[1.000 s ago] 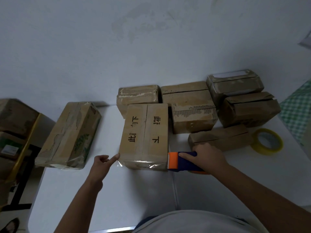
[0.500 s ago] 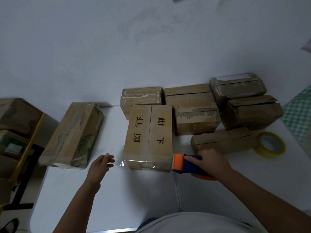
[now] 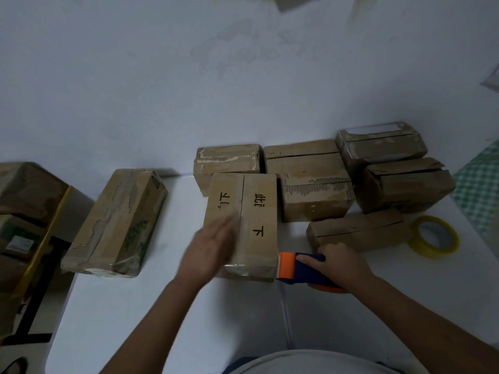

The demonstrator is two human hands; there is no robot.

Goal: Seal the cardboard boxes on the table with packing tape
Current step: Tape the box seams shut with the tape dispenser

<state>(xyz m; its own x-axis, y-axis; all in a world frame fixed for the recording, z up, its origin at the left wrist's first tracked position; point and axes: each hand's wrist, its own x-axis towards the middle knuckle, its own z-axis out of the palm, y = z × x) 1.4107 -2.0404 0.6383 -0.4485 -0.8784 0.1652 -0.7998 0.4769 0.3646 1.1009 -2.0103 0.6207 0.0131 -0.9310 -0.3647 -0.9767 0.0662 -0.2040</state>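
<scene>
A cardboard box with black characters lies in the middle of the white table, clear tape across its near end. My left hand, blurred with fingers straight, lies flat on the box's near left part. My right hand grips a blue and orange tape dispenser, whose orange head touches the box's near right corner.
A taped box lies at the table's left edge. Several more cardboard boxes crowd the back and right, with a flat one just behind my right hand. A yellow tape roll lies at the right. Stacked boxes stand off the table, left.
My left hand has swung from beside the box's left corner up onto its top. The dispenser and my right hand stay at the near right corner.
</scene>
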